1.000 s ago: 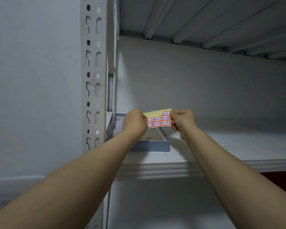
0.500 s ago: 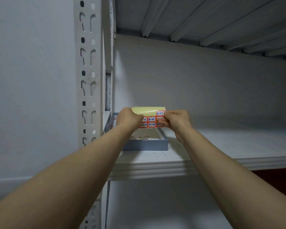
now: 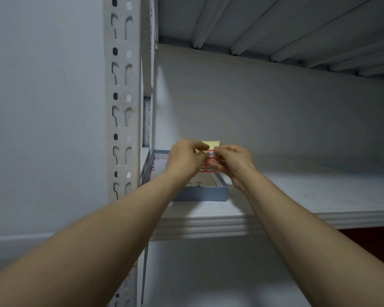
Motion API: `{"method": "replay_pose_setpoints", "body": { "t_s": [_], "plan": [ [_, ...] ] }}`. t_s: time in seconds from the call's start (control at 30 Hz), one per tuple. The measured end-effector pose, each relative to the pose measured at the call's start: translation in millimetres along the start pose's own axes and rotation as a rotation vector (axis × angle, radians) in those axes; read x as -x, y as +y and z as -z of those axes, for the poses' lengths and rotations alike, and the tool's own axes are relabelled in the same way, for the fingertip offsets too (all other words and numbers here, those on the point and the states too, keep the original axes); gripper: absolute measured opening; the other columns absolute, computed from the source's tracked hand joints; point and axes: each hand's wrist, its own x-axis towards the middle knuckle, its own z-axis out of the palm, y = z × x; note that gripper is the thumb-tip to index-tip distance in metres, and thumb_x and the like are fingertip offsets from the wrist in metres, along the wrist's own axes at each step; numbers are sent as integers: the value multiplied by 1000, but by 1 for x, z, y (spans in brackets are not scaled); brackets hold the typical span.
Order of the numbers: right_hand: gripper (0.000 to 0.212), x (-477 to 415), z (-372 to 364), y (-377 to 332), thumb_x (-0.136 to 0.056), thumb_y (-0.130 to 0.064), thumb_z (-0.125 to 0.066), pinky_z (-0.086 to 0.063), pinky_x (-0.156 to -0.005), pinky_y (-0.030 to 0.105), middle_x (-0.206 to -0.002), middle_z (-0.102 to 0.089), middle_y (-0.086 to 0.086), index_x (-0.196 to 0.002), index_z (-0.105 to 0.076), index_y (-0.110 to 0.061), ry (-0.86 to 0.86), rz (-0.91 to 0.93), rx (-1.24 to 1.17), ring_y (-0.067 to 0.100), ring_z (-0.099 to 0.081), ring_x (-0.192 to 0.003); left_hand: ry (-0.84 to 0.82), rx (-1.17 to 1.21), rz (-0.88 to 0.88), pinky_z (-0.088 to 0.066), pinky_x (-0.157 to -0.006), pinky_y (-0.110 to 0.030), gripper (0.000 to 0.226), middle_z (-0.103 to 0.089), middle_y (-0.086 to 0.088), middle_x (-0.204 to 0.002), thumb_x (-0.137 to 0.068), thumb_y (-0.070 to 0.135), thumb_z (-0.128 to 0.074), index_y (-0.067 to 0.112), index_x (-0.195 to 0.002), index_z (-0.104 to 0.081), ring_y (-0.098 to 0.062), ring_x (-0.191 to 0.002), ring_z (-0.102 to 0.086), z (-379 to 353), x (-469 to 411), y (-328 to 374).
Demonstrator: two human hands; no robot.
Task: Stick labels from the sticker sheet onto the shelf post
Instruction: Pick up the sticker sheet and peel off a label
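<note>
1. Sticker sheet [image 3: 209,161]: pale yellow backing folded over at the top, red-bordered labels below, held above the blue tray [image 3: 200,192] on the shelf [image 3: 297,196], right of the shelf post [image 3: 122,107].
2. My left hand [image 3: 185,159] and right hand [image 3: 233,161] both pinch it.
3. Writing: "07" partly legible; the rest is hidden.

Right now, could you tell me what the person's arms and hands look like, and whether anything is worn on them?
Both arms are bare as far up as the frame shows: no sleeves anywhere in view. The left hand and right hand wear no gloves, and no watch, bracelet or ring shows on the visible sides. No marks or tattoos show on the forearms.
</note>
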Motion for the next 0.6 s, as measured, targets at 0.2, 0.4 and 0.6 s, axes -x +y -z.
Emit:
{"method": "replay_pose_setpoints", "body": {
  "t_s": [0.2,0.4,0.6],
  "plan": [
    [8,1,-1,-2,-87,-8,-62,-30,-33,18,-62,-55,5,-79,-62,-9,-58,-3,70,11,-36,-43,13,-93,-117,-47,-88,-32,26,-60,-8,-110,-85,18,-67,17,-111,-70,-24,-102,-57,-5,-2,-1],
    [8,4,1,-7,-87,-8,-58,-35,-37,19,-63,-57,6,-80,-63,-6,-118,-89,19,12,-47,-50,44,-63,-150,-50,-87,-39,21,-60,-5,-104,-82,9,-68,15,-101,-71,-23,-95,-58,-4,-2,-3],
    [10,6,0,-8,-82,-11,-61,-34,-41,19,-49,-56,-1,-72,-63,-10,-115,-162,18,10,-45,-48,63,-114,-242,-51,-84,-40,18,-61,-7,-101,-80,7,-69,12,-97,-69,-26,-92,-59,-3,-1,-7]
  ]
}}
